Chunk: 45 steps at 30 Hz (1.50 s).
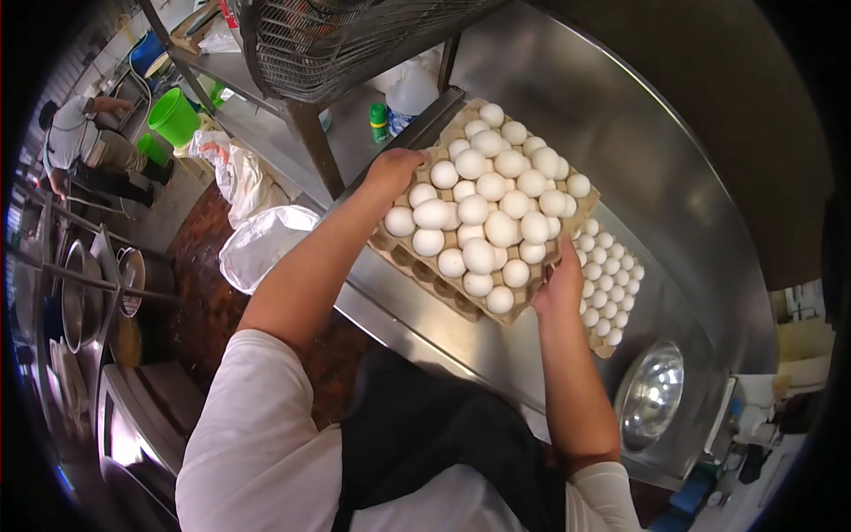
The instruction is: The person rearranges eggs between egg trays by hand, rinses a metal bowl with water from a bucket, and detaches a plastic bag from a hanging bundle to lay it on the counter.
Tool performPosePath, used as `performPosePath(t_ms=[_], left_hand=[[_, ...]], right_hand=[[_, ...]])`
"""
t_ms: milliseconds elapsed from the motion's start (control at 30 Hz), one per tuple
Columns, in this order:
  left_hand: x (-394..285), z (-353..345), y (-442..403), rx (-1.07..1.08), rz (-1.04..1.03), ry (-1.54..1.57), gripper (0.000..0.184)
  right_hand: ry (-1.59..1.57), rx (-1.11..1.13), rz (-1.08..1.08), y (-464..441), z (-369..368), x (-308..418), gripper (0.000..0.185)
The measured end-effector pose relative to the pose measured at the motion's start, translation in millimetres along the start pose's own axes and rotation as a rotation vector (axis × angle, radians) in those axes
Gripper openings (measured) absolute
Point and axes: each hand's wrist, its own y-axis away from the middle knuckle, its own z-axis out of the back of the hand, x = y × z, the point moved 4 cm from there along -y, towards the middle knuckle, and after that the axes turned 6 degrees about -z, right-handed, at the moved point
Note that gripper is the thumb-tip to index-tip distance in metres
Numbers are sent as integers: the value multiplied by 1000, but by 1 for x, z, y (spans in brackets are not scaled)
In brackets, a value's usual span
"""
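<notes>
Your left hand (395, 173) and right hand (560, 284) grip opposite sides of the heaped egg tray (581, 211), fingers partly hidden by it; it is above the bench (505, 341), contact unclear. It covers part of a 2nd egg tray (605, 350). The top edge cuts off a wire cage (355, 49); you can't read the bottle's (412, 89) blue label.
</notes>
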Motion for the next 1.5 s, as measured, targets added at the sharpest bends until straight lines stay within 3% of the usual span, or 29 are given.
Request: performPosePath(t_ms=[167,300,467,667,767,967,1200,1367,1500], left_hand=[[10,-5,-42,144,-244,-126,38],[2,-8,-47,174,-88,-36,33],[-1,-3,-66,313,7,-46,31],[-26,-14,-88,517,1,-85,31],[-19,-23,-101,578,60,-100,33],[-9,-26,-119,684,113,-142,31],[5,-30,-143,811,222,-91,32],[-5,-51,-150,870,191,-265,34],[-14,-84,-154,965,183,-364,32]], right_hand=[[64,4,-47,34,-8,10,47],[87,91,-55,41,-8,8,45],[21,32,-125,73,-12,-12,43],[-125,59,-207,114,-28,-35,44],[-230,147,-177,115,-33,-52,28],[-56,261,-224,116,-25,-103,24],[-249,448,-126,130,-55,-104,19],[-280,486,-134,130,-55,-122,18],[-200,446,-232,120,-40,-184,21]])
